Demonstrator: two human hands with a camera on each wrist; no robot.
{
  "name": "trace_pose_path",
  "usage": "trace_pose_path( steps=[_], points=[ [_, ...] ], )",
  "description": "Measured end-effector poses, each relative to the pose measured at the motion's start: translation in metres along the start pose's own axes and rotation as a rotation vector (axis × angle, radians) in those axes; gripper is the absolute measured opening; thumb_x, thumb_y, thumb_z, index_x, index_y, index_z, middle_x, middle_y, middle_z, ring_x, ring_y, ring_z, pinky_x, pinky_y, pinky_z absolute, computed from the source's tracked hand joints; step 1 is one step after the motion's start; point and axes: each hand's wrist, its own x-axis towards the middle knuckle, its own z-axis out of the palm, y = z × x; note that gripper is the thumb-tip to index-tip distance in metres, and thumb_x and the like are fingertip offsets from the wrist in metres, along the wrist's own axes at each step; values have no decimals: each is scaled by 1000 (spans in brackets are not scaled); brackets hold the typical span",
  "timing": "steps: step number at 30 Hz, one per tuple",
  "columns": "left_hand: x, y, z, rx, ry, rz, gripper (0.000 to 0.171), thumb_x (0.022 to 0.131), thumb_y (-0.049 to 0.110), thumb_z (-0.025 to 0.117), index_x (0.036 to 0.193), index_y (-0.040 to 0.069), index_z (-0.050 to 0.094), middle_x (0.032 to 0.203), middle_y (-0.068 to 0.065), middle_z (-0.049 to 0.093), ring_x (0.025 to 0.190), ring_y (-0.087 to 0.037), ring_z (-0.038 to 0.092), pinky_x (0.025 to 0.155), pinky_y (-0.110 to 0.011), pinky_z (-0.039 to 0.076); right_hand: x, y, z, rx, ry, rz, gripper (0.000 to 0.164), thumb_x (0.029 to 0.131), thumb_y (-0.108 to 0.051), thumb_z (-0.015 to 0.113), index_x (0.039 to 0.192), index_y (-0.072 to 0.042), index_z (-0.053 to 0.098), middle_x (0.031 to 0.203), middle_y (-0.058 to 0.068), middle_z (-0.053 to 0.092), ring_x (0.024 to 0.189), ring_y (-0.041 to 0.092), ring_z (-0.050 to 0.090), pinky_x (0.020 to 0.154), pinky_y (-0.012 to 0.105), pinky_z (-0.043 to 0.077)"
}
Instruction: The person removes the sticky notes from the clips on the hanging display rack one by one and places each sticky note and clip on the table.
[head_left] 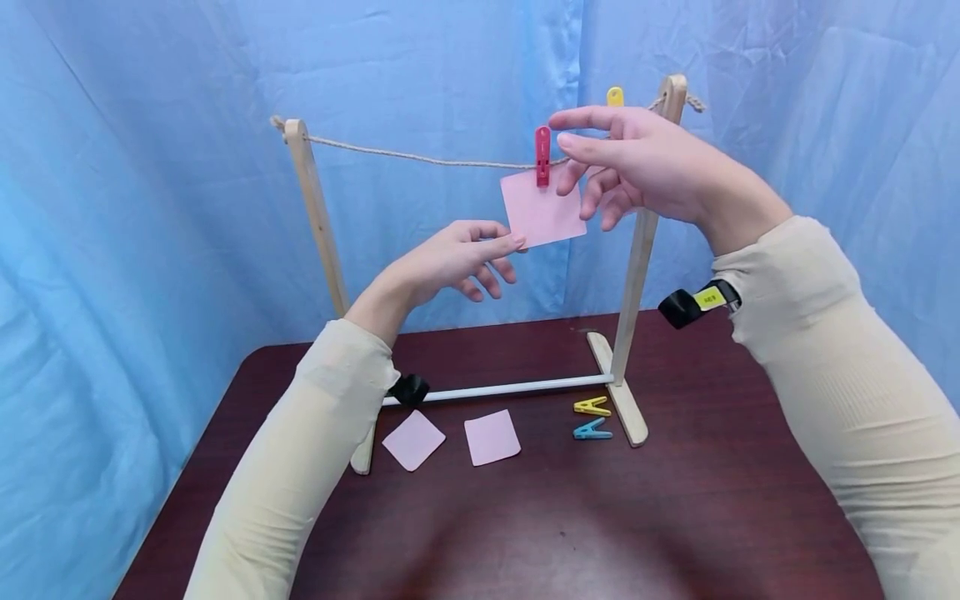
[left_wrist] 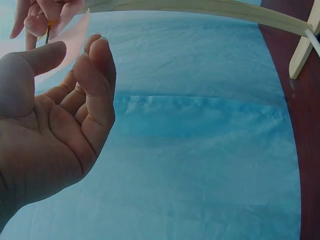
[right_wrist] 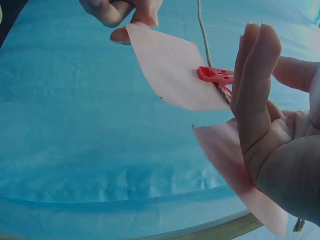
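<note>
A pink paper square (head_left: 542, 208) hangs from the rope (head_left: 420, 156), clipped near its top edge by a red clothespin (head_left: 542, 157). At its lower left corner, my left hand (head_left: 457, 254) pinches the paper between thumb and finger. Close beside the clothespin's upper end, my right hand (head_left: 645, 162) has its thumb and index finger spread apart. The right wrist view also shows a second pink paper (right_wrist: 240, 170) behind that hand. Above the right hand, the top of a yellow clothespin (head_left: 615, 97) sticks up near the rope's right end.
Wooden posts (head_left: 318, 217) carry the rope, joined low down by a white rod (head_left: 517, 388). On the dark red table (head_left: 555, 525) lie two pink paper squares (head_left: 492, 437), a yellow clothespin (head_left: 592, 406) and a blue clothespin (head_left: 592, 429). Blue cloth (head_left: 420, 67) hangs behind.
</note>
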Motion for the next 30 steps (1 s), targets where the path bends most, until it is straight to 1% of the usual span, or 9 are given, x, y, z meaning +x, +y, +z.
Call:
trace_pose_path(
  steps=[6, 7, 12, 14, 16, 18, 21, 26, 30],
  points=[
    [0, -2, 0, -6, -34, 12, 38, 103, 45, 57, 120, 13, 66, 100, -15, 68, 80, -30, 69, 66, -35, 56, 10, -4, 3, -53, -10, 112, 73, 102, -38, 59, 162, -17, 22, 98, 11, 66, 62, 19, 64, 56, 36, 58],
    [-1, -3, 1, -9, -43, 17, 38, 103, 46, 56, 119, 13, 67, 99, -15, 68, 81, -32, 69, 66, -35, 56, 11, -4, 4, -62, -13, 130, 75, 102, -38, 59, 163, -17, 19, 97, 10, 66, 62, 19, 64, 56, 35, 58],
    [0, -5, 3, -17, -86, 64, 39, 104, 45, 55, 113, 10, 69, 96, -15, 68, 80, -33, 67, 65, -36, 55, 18, -7, 8, -113, -9, 177, 78, 103, -41, 57, 164, -18, 14, 94, 8, 65, 59, 19, 62, 59, 35, 59],
    [0, -4, 4, -12, -90, 78, 39, 104, 46, 55, 112, 10, 69, 96, -15, 68, 78, -30, 67, 64, -36, 55, 20, -9, 9, -103, -1, 187, 76, 103, -42, 57, 163, -18, 17, 92, 7, 64, 57, 19, 61, 58, 35, 58],
    [1, -4, 5, -4, -90, 81, 40, 104, 46, 56, 111, 10, 70, 96, -15, 68, 78, -29, 67, 64, -36, 55, 23, -11, 11, -62, 14, 197, 69, 103, -43, 56, 159, -17, 25, 87, 5, 62, 54, 18, 58, 56, 33, 57],
    [3, -3, 6, 3, -92, 85, 40, 104, 46, 56, 110, 10, 71, 96, -15, 68, 78, -29, 67, 65, -37, 55, 24, -12, 12, 7, 34, 209, 60, 103, -42, 56, 153, -17, 35, 83, 5, 61, 52, 17, 56, 52, 31, 55],
    [4, -3, 8, 7, -95, 89, 40, 104, 46, 56, 110, 10, 71, 96, -16, 69, 78, -30, 67, 65, -38, 56, 27, -13, 13, 81, 61, 223, 46, 103, -42, 56, 139, -14, 45, 79, 5, 59, 50, 17, 53, 49, 30, 52],
    [5, -3, 11, 15, -91, 88, 39, 104, 46, 56, 110, 11, 71, 96, -16, 69, 81, -34, 68, 64, -37, 56, 30, -9, 17, 110, 69, 228, 39, 104, -42, 54, 125, -10, 50, 77, 4, 58, 50, 17, 53, 48, 29, 51],
    [7, -2, 13, 17, -100, 88, 39, 104, 45, 55, 112, 11, 71, 96, -15, 69, 80, -33, 68, 65, -36, 56, 30, -6, 17, 110, 78, 219, 36, 105, -41, 52, 123, -10, 49, 78, 4, 58, 51, 16, 55, 47, 28, 51]
  ],
)
